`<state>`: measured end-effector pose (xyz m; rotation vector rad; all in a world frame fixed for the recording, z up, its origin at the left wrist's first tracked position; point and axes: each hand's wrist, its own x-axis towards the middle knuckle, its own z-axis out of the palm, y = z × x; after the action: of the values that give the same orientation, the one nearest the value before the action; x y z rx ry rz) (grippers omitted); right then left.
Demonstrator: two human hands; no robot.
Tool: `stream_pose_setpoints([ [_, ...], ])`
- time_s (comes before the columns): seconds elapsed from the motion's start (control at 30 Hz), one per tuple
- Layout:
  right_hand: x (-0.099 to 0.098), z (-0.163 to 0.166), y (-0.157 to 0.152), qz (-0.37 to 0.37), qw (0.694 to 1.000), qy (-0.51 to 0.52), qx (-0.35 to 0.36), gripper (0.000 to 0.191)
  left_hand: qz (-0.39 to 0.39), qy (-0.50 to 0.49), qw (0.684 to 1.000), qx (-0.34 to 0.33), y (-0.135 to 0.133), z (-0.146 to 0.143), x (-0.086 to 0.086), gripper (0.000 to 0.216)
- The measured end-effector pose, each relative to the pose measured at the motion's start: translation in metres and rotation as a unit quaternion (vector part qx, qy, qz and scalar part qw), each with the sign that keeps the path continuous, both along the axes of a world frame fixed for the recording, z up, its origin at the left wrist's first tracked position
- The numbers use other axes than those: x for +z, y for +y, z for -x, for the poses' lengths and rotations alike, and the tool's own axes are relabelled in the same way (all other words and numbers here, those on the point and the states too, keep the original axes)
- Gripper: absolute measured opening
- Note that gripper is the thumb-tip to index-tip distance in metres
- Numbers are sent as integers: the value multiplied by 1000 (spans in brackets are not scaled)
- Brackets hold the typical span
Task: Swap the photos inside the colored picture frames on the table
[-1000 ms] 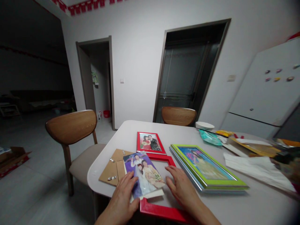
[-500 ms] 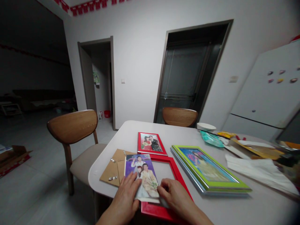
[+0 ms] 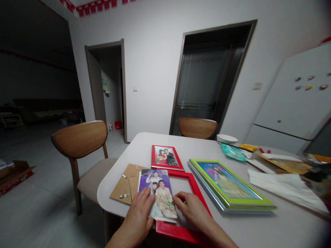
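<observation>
A photograph (image 3: 163, 201) of people in pale clothes on a purple ground lies partly over a red picture frame (image 3: 197, 187), whose opening shows a pane. My left hand (image 3: 139, 210) rests flat on the photo's left side, fingers stretched out. At the photo's right edge my right hand (image 3: 190, 208) is closed, thumb and fingertips pinching the edge. Under the photo's left side sits a brown backing board (image 3: 126, 186) with metal clips. Just beyond, a smaller red-framed photo (image 3: 165, 157) lies face up.
To the right lies a stack of picture frames with a green-framed picture (image 3: 224, 182) on top. Farther right are white paper (image 3: 287, 186), a teal packet (image 3: 232, 152) and a white bowl (image 3: 227, 138). Wooden chairs (image 3: 80, 139) stand at the table's left and far sides.
The photograph has shifted and turned very slightly under my hands, its lower right corner a little farther right. Both hands stay almost in place; the other things have not moved.
</observation>
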<state>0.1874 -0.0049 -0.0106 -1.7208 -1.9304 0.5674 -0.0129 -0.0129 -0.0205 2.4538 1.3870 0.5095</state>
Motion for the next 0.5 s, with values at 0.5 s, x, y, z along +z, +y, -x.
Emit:
stream_pose_setpoints([
  [0.5, -13, 3, 14, 86, 982, 167, -10, 23, -9, 30, 1000, 0, 0, -6, 2, 61],
])
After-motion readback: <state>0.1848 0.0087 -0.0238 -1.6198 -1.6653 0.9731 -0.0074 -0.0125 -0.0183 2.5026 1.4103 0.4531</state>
